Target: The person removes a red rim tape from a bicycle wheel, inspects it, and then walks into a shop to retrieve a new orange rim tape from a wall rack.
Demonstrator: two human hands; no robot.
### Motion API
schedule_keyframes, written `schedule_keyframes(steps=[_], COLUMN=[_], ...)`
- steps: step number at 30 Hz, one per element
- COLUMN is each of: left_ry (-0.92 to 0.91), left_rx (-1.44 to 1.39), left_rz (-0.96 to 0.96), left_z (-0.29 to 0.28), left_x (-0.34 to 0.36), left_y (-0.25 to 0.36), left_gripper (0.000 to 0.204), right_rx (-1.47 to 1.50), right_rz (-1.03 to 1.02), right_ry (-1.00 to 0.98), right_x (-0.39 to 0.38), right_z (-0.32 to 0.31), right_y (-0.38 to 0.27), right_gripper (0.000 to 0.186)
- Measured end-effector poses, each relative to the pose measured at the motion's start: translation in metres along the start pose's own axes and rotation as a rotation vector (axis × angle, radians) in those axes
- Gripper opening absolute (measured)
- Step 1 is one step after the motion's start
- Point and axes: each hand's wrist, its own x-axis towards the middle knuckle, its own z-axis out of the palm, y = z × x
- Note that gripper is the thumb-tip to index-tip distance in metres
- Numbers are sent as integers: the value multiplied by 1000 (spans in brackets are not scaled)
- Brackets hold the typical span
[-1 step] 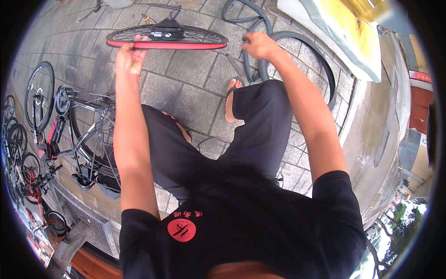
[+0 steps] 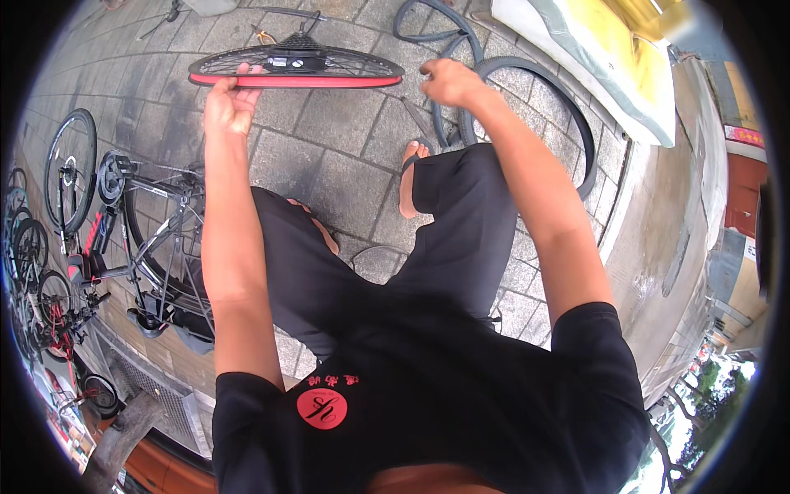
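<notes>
A bicycle wheel [image 2: 362,81] with a red band round its rim, dark spokes and a thick black hub [image 2: 298,59] is seen nearly edge-on in front of me. It has no tyre on it. My left hand [image 2: 233,105] grips the near left part of the rim, thumb below and fingertips over the red band. Just beyond the rim's right end is my right hand [image 2: 451,82], apart from the wheel. Its fingers are curled in, and whatever they may hold is hidden.
Right of the wheel, a black tyre [image 2: 568,95] and a dark inner tube [image 2: 401,23] lie on grey paving. A bicycle [image 2: 169,193] lies or stands at left, with several more behind it. A yellow and white padded thing [image 2: 613,62] sits at upper right.
My right hand has shifted slightly left, toward the wheel's right end. The left hand and the wheel are almost unmoved.
</notes>
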Motion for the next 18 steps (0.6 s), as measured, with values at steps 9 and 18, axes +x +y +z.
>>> schedule_keyframes(steps=[9, 18], left_ry=[-28, -234], left_rx=[-55, 209], left_rz=[0, 226], left_z=[-13, 41], left_x=[3, -11], left_y=[1, 15], left_gripper=[17, 16], right_rx=[-125, 137], right_rz=[-206, -98], right_ry=[241, 198], right_x=[33, 9], right_z=[65, 83], right_y=[-76, -92], right_gripper=[48, 44])
